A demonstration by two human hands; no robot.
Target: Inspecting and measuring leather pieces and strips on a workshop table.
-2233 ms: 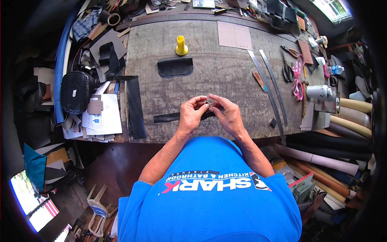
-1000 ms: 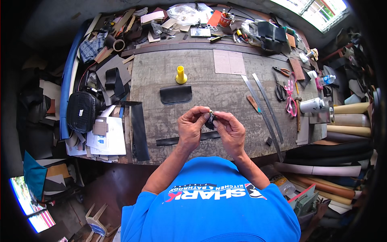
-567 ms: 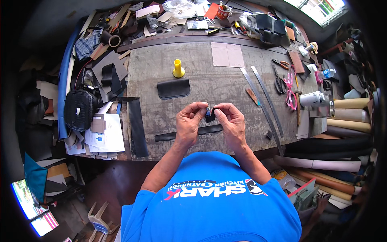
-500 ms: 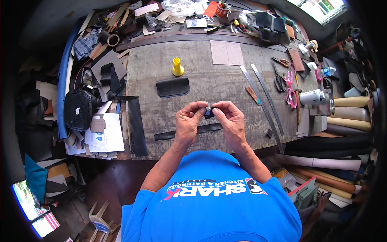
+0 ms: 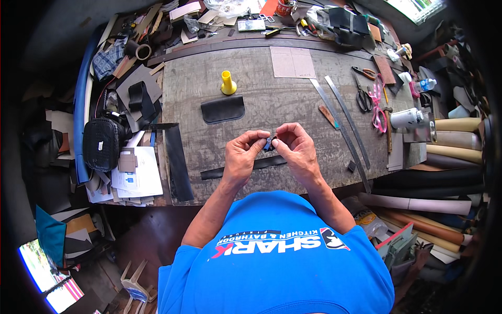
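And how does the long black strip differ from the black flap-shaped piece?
The black strip is long and narrow, while the flap-shaped piece is shorter and wider, with rounded near corners. The strip lies closer to the person; the flap-shaped piece is farther, beside the yellow stand. The left hand covers part of the strip, but the flap-shaped piece is fully visible. Both are black and lie on the table.

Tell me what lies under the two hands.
A black strip lies on the worktable, showing left of the left hand and between it and the right hand. Its stretch beneath the left hand is covered; any part beneath the right cannot be seen.
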